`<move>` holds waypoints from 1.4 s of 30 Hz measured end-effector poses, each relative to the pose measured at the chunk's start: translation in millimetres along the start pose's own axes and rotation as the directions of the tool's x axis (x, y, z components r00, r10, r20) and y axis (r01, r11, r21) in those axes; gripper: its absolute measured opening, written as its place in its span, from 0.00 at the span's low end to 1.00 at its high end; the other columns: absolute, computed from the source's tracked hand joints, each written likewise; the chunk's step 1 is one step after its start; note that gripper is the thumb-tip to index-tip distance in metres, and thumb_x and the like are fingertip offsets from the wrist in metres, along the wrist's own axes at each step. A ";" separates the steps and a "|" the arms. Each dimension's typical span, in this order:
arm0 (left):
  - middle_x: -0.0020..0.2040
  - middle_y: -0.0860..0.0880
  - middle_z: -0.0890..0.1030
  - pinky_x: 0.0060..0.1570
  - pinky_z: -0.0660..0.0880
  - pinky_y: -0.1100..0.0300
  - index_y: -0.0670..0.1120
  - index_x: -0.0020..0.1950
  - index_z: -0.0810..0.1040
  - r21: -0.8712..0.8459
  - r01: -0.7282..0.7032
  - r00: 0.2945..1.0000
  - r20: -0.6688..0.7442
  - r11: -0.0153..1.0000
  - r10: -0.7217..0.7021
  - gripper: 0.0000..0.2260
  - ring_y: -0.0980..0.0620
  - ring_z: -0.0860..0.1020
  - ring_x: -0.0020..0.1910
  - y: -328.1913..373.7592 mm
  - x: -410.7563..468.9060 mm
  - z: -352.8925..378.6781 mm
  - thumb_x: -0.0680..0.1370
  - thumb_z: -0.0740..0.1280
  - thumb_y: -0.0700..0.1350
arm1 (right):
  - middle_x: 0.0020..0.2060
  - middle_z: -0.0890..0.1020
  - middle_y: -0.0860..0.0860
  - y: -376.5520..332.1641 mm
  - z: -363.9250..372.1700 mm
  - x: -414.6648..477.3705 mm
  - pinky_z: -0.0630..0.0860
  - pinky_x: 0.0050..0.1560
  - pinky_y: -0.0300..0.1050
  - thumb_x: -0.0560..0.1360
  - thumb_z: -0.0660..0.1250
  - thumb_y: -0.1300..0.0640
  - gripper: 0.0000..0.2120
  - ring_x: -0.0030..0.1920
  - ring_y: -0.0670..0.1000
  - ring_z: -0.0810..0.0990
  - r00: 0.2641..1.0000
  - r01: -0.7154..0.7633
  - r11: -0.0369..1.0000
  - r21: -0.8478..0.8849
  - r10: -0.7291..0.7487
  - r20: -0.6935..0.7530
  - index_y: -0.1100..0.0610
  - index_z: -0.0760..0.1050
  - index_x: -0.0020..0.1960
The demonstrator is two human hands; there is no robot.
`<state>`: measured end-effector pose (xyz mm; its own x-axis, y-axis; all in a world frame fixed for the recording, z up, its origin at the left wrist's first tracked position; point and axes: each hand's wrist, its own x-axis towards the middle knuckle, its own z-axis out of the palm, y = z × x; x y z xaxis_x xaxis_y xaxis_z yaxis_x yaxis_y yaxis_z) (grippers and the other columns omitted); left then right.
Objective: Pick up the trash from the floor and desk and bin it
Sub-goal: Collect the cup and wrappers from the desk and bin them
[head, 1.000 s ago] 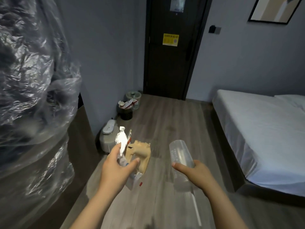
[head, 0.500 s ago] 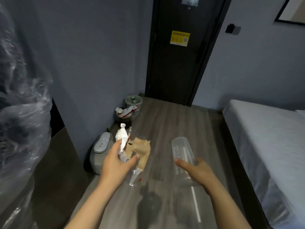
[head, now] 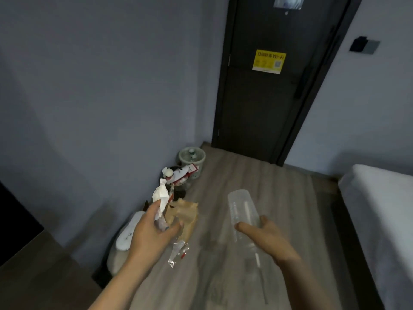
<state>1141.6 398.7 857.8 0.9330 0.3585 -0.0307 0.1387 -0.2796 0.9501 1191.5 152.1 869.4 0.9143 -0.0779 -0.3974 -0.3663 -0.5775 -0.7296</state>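
Note:
My left hand grips a bundle of trash: a crumpled white tissue, a brown paper bag and a clear plastic wrapper that hangs below. My right hand holds a clear plastic cup with a straw inside, tilted away from me. Ahead by the left wall stands a dark bin heaped with trash, and behind it a pale green bin. Both hands are held out over the wooden floor, short of the bins.
A white and grey appliance sits on the floor against the left wall, just left of my left hand. A dark door closes the far end. A white bed lines the right side. A dark desk edge is at far left.
I have moved forward towards the bins and the door. The plastic-wrapped bulk at the left has slid out of view. Both hands keep the same hold on the trash and the cup.

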 end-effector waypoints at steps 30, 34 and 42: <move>0.49 0.52 0.78 0.38 0.68 0.69 0.51 0.63 0.68 0.139 0.221 0.974 -0.075 0.965 -0.212 0.26 0.53 0.76 0.46 -39.6 563.9 65.8 0.69 0.76 0.45 | 0.54 0.77 0.53 -261.8 68.2 551.1 0.73 0.35 0.41 0.66 0.77 0.44 0.33 0.41 0.48 0.76 0.996 -0.017 0.996 -0.090 0.025 0.086 0.55 0.67 0.64; 0.56 0.49 0.78 0.47 0.70 0.58 0.49 0.66 0.68 0.195 0.318 0.948 -0.091 0.928 -0.305 0.29 0.46 0.77 0.56 -63.5 627.8 79.1 0.69 0.76 0.48 | 0.56 0.78 0.53 -284.7 93.1 636.9 0.75 0.37 0.41 0.66 0.77 0.44 0.34 0.47 0.50 0.78 0.986 -0.009 0.990 -0.141 0.032 0.164 0.56 0.68 0.65; 0.55 0.49 0.77 0.46 0.67 0.62 0.47 0.68 0.66 0.327 0.475 0.878 -0.114 0.817 -0.465 0.28 0.53 0.73 0.49 -116.6 760.0 130.1 0.71 0.74 0.49 | 0.57 0.80 0.54 -319.8 149.3 817.4 0.75 0.47 0.45 0.67 0.76 0.44 0.31 0.49 0.51 0.77 0.952 0.036 0.965 -0.258 0.045 0.302 0.57 0.73 0.65</move>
<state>1877.8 587.9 683.4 0.7167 0.5462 -0.4335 0.6652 -0.3489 0.6601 2030.2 394.5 694.7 0.8017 0.1453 -0.5798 -0.2762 -0.7702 -0.5749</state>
